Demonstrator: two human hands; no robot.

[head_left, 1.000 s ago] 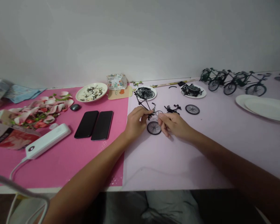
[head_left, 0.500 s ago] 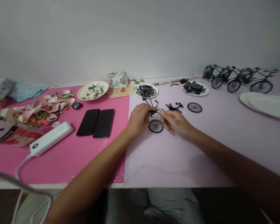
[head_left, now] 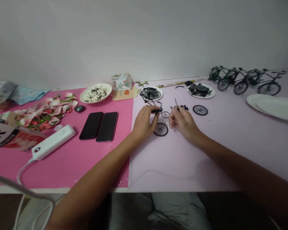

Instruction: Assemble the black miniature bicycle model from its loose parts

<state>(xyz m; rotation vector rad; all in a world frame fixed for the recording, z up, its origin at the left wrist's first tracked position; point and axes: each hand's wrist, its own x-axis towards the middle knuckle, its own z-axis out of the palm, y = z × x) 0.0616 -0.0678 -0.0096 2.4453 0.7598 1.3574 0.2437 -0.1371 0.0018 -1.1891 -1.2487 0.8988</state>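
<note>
My left hand (head_left: 144,119) is closed on a small black model bicycle frame (head_left: 156,111), pinching it between thumb and fingers. The frame's rear part reaches up toward the plate behind it. In my right hand (head_left: 183,123), fingers curled, is a thin dark stick-like piece (head_left: 176,103) whose tip points up and away; its kind is unclear. A small ring-shaped part (head_left: 165,114) lies between my hands. Just below it is a spoked model wheel (head_left: 161,129), partly behind my left fingers. Beyond my right hand are black model parts (head_left: 184,107), partly covered.
Another spoked wheel (head_left: 200,110) lies to the right. Behind stand a plate of wheels (head_left: 161,90) and a plate of black parts (head_left: 213,92). Assembled model bicycles (head_left: 244,80) and white plates (head_left: 278,107) are farther right. Two phones (head_left: 107,127) and a power bank (head_left: 53,142) lie left.
My right hand has drawn back a little to the right, away from the frame. The thin piece now shows upright in its fingers, and the small ring is uncovered.
</note>
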